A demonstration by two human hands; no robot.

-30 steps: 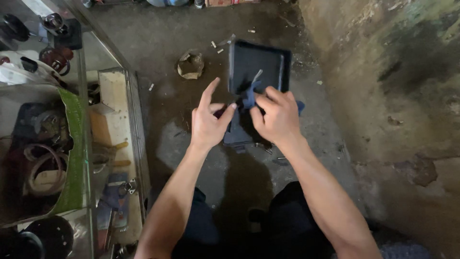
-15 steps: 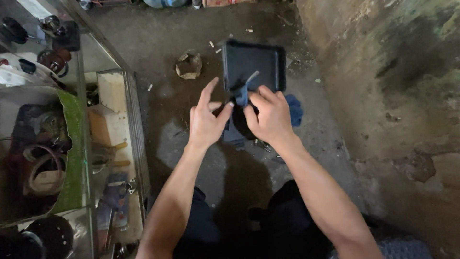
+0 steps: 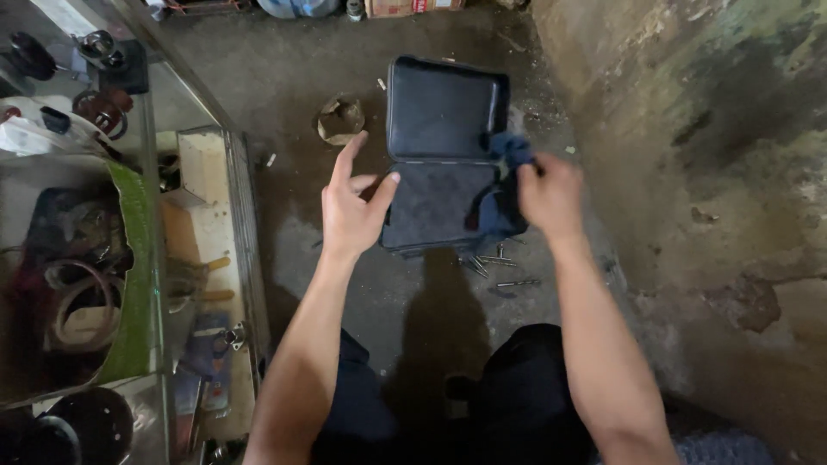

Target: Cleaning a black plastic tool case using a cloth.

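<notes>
An open dark hard case (image 3: 444, 112) lies on the concrete floor, its lid up at the far side and its foam-lined base toward me. My right hand (image 3: 548, 194) pinches a dark blue cloth (image 3: 508, 155) at the case's right edge, with more of the cloth hanging down over the base. My left hand (image 3: 353, 207) hovers at the case's left edge with its fingers spread and nothing in it. Several small metal bits (image 3: 504, 267) lie on the floor just in front of the case.
A glass display cabinet (image 3: 103, 241) full of tools and parts stands at the left. A crumpled brown scrap (image 3: 340, 120) lies on the floor left of the case. A rough stained wall (image 3: 706, 172) rises at the right. My dark-trousered knees (image 3: 517, 396) are below.
My right hand has moved right with the blue cloth, off the middle of the case. The case's base now shows bare foam, and metal bits show on the floor in front.
</notes>
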